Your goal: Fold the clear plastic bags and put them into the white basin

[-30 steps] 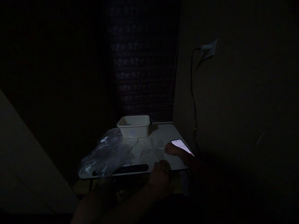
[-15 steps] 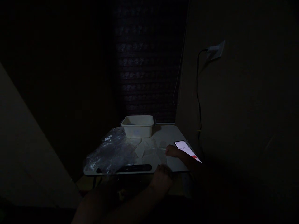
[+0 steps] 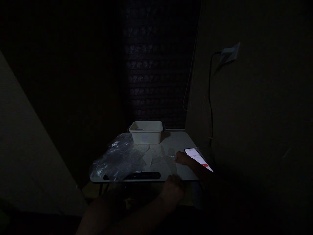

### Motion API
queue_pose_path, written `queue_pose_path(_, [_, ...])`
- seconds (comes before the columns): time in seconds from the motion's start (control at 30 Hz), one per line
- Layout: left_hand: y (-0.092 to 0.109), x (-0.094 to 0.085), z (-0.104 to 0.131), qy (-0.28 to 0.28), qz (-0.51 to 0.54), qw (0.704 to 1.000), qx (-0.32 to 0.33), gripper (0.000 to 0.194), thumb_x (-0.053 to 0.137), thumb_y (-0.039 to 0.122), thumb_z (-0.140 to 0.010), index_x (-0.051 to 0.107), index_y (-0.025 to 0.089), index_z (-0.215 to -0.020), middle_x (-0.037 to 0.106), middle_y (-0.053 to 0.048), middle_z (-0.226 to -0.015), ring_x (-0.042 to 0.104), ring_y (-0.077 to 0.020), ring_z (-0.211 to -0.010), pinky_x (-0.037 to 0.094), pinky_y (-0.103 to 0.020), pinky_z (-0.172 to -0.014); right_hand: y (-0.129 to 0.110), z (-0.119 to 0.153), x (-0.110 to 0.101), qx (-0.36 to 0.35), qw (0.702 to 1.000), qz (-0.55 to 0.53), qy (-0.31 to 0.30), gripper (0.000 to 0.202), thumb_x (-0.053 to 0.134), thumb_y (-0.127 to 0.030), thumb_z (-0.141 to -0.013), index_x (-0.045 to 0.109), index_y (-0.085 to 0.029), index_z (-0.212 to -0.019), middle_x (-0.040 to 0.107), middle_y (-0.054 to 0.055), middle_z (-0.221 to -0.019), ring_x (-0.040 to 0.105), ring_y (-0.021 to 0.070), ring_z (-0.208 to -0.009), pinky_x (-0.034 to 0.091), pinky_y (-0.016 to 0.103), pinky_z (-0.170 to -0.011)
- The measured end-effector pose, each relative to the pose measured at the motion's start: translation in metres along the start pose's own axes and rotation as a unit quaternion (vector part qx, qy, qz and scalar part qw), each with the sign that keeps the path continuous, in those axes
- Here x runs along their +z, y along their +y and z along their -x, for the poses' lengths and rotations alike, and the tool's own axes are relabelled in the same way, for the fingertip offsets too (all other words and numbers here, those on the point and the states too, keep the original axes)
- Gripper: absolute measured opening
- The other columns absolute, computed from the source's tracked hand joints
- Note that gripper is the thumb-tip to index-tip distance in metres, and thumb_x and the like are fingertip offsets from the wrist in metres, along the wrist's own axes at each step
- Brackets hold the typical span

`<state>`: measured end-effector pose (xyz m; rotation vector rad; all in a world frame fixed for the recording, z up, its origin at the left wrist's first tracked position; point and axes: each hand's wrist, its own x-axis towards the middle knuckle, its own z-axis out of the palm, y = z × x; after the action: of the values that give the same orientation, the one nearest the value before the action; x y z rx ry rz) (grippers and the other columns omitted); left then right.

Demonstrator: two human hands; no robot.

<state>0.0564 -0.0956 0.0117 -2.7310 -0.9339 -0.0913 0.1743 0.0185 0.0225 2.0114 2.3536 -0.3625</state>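
The scene is very dark. My right hand (image 3: 181, 158) is closed above the right part of the small white table (image 3: 177, 137), close to the lit phone (image 3: 198, 159). At the table's front edge my left hand (image 3: 172, 187) is closed too, nearer to me. Whatever the fingers of either hand hold is too dark to make out. Left of my right hand lie pale, thin sheets (image 3: 147, 157), perhaps paper or clear film. A crumpled heap of clear plastic (image 3: 114, 160) covers the table's left side.
A white plastic tub (image 3: 146, 137) with dark side handles stands at the table's back. A long black strip or slot (image 3: 143, 175) runs along the front edge. On the right wall a plug (image 3: 228, 52) sits in an outlet, its black cable (image 3: 210, 98) hanging down.
The whole view has shifted slightly, so everything appears a little further right. Both hands stay closed in nearly the same places; the tub, phone and plastic heap stay put.
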Motion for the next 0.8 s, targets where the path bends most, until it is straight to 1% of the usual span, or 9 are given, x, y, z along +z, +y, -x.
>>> queue_pose_path(0.13, [0.005,-0.001,0.002,0.024,-0.006,0.999,0.039,0.009,0.046,0.017,-0.068,0.052,0.010,-0.069,0.056,-0.009,-0.075,0.046,-0.0186,-0.076,0.031,-0.031,-0.061,0.000,-0.004,0.002,0.012,1.000,0.006,-0.001,0.028,0.051,-0.029,-0.059,0.057,-0.012,-0.080,0.059,0.011,-0.079,0.054,0.0174,-0.068,0.036,0.020,-0.049])
queue_pose_path(0.23, [0.005,-0.008,0.005,0.047,-0.001,0.997,0.066,0.011,0.046,0.020,-0.067,0.052,0.011,-0.069,0.055,-0.007,-0.074,0.044,-0.0189,-0.079,0.030,-0.032,-0.064,-0.001,-0.003,0.002,0.016,1.000,0.006,-0.004,0.027,0.049,-0.029,-0.061,0.056,-0.012,-0.080,0.059,0.011,-0.079,0.054,0.0177,-0.068,0.036,0.021,-0.048])
queue_pose_path(0.33, [0.000,-0.018,0.006,0.058,0.005,0.997,0.047,0.020,0.041,0.028,-0.069,0.051,0.012,-0.071,0.054,-0.007,-0.074,0.045,-0.0188,-0.076,0.030,-0.033,-0.064,-0.001,0.002,-0.001,0.020,1.000,0.007,0.000,0.027,0.045,-0.029,-0.064,0.055,-0.011,-0.082,0.058,0.012,-0.082,0.054,0.0179,-0.069,0.036,0.021,-0.050])
queue_pose_path(0.43, [-0.008,-0.024,0.002,0.034,-0.003,0.999,0.011,0.021,0.037,0.028,-0.070,0.050,0.012,-0.073,0.053,-0.007,-0.074,0.045,-0.0177,-0.073,0.031,-0.032,-0.062,0.001,0.007,-0.005,0.026,1.000,0.005,0.008,0.030,0.041,-0.031,-0.067,0.053,-0.011,-0.087,0.057,0.012,-0.086,0.053,0.0182,-0.073,0.036,0.022,-0.052])
queue_pose_path(0.53, [-0.014,-0.024,0.000,0.013,-0.005,1.000,-0.006,0.021,0.036,0.028,-0.070,0.049,0.012,-0.076,0.053,-0.007,-0.076,0.045,-0.0174,-0.072,0.031,-0.032,-0.062,0.003,0.009,-0.007,0.029,0.999,0.004,0.012,0.033,0.041,-0.033,-0.067,0.051,-0.012,-0.089,0.055,0.012,-0.088,0.052,0.0187,-0.077,0.036,0.023,-0.054])
queue_pose_path(0.73, [-0.013,-0.021,0.002,0.013,0.003,1.000,-0.015,0.022,0.037,0.028,-0.069,0.048,0.013,-0.080,0.052,-0.007,-0.079,0.045,-0.0182,-0.074,0.032,-0.032,-0.063,0.001,0.008,-0.007,0.028,0.999,0.002,0.016,0.030,0.042,-0.033,-0.067,0.052,-0.013,-0.086,0.055,0.011,-0.088,0.051,0.0178,-0.078,0.035,0.022,-0.055])
queue_pose_path(0.8, [-0.015,-0.019,0.001,0.004,0.003,1.000,-0.024,0.022,0.037,0.028,-0.069,0.049,0.013,-0.079,0.052,-0.008,-0.078,0.045,-0.0188,-0.074,0.032,-0.033,-0.063,0.001,0.008,-0.007,0.028,0.999,0.002,0.015,0.030,0.042,-0.033,-0.067,0.052,-0.013,-0.086,0.056,0.011,-0.088,0.052,0.0178,-0.077,0.035,0.022,-0.054])
